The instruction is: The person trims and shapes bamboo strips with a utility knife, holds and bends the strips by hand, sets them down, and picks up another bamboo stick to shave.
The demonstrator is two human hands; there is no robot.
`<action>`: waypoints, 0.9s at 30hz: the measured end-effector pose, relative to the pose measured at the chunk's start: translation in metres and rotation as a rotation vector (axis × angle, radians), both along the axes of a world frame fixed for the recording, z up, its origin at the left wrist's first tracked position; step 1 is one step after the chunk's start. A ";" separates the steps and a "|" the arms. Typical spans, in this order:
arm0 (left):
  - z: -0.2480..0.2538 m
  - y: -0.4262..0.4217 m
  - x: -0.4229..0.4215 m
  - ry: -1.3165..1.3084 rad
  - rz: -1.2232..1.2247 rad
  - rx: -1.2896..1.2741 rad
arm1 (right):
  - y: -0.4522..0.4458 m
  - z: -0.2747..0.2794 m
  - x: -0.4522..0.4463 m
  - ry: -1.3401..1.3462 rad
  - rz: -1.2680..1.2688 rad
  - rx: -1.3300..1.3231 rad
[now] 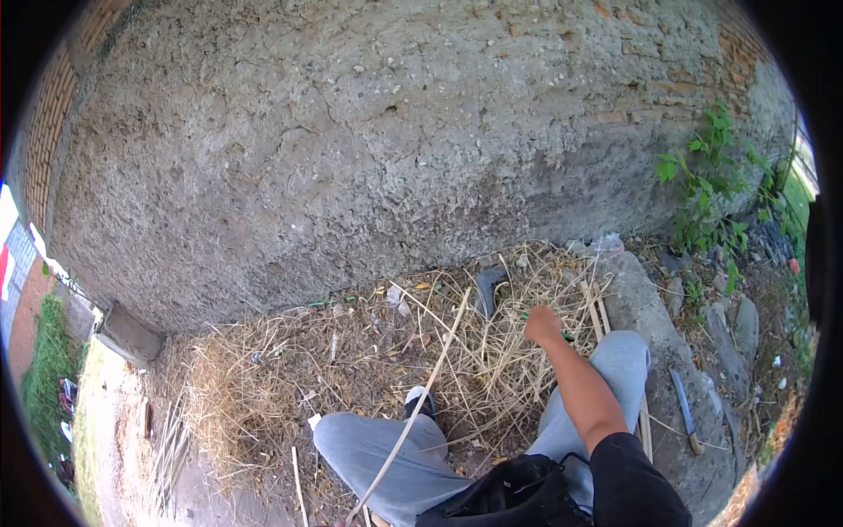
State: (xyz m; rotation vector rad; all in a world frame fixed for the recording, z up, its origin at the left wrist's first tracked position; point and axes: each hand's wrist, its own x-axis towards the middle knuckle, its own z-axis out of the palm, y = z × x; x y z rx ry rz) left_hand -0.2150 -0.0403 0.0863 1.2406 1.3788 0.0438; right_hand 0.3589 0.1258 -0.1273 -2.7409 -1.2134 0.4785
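Note:
My right hand [543, 326] is closed in a fist low over the straw, near my right knee. Small green bits show on both sides of it, seemingly parts of a green object whose kind I cannot make out. A long pale split cane strip [430, 384] slants up from the bottom edge, across my left leg, towards the wall. My left hand is out of sight. Right of my right knee, a knife [680, 401] with a long blade and a wooden handle lies on a concrete ledge [645, 307].
A rough, cracked wall [351, 149] rises directly ahead. Loose straw and shavings [233, 395] cover the ground, with a dark shoe-like object [486, 292] against the wall. More strips [169, 452] lie at left. A leafy plant [716, 176] grows at right.

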 end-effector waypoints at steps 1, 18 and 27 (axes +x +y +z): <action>-0.025 0.009 -0.018 -0.039 -0.135 0.196 | 0.005 0.016 -0.004 -0.008 -0.001 0.008; 0.036 0.220 0.190 0.265 -0.417 1.220 | -0.027 0.195 -0.014 1.284 -0.172 1.333; 0.008 0.277 0.259 -0.050 -0.247 1.548 | -0.018 0.196 0.021 1.234 -0.336 1.487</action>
